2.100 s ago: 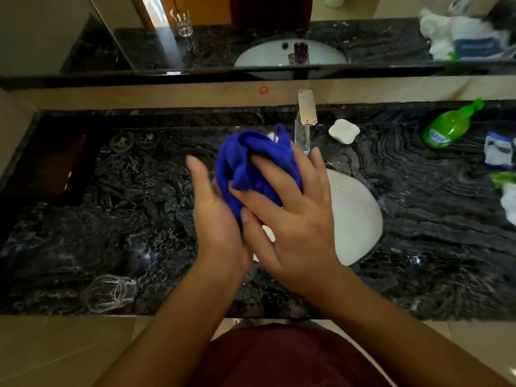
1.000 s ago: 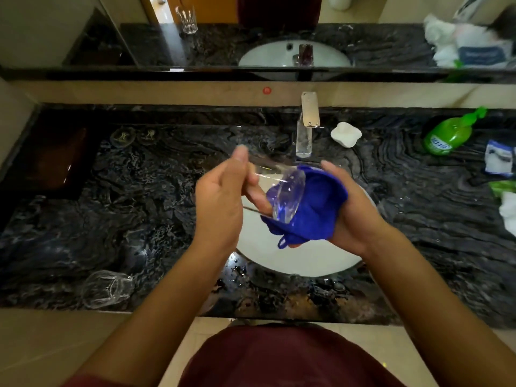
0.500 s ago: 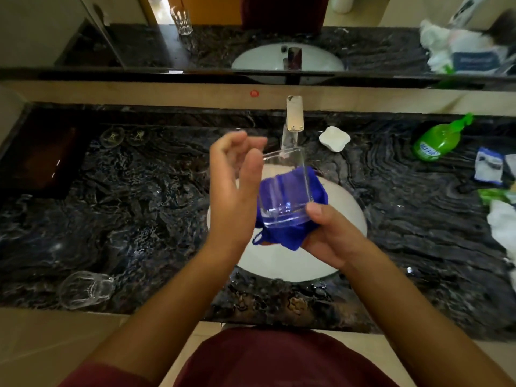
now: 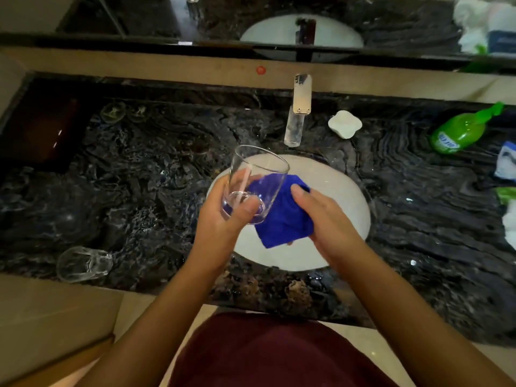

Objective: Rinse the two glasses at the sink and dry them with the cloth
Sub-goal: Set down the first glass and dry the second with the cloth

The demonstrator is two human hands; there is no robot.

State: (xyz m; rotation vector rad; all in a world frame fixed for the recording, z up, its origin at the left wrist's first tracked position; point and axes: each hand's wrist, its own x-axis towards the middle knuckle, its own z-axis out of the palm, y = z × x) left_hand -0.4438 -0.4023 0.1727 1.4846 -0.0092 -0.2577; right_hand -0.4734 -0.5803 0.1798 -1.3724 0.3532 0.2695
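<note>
At the near left edge of the table (image 4: pixel 145 174) the second glass (image 4: pixel 83 264) lies on its side, close enough to the lip that I judge a nudge from an elbow or a roll on the wet stone could send it off. Toward the middle, over the sink (image 4: pixel 349 191), the left hand (image 4: pixel 223 219) grips the first glass (image 4: pixel 255 184) low around its base, thumb across the front, the glass tilted with its mouth up and away. The grip is near the bottom and the glass is probably damp, so it could slip or twist out and strike the basin. Just to its right, the right hand (image 4: pixel 324 216) clutches the bunched blue cloth (image 4: pixel 282 216), which sits against the far side of the glass. Pushing the cloth hard into the thin wall might crack it. The tap (image 4: pixel 298 107) stands at the far edge, close above the rim of the glass, so lifting carelessly risks a knock.

Whether the cloth reaches inside the glass cannot be told, and the fingers of the right hand are hidden beneath the cloth. Remaining wetness on either glass is hard to make out, and the things at the right edge of the table are cut off
</note>
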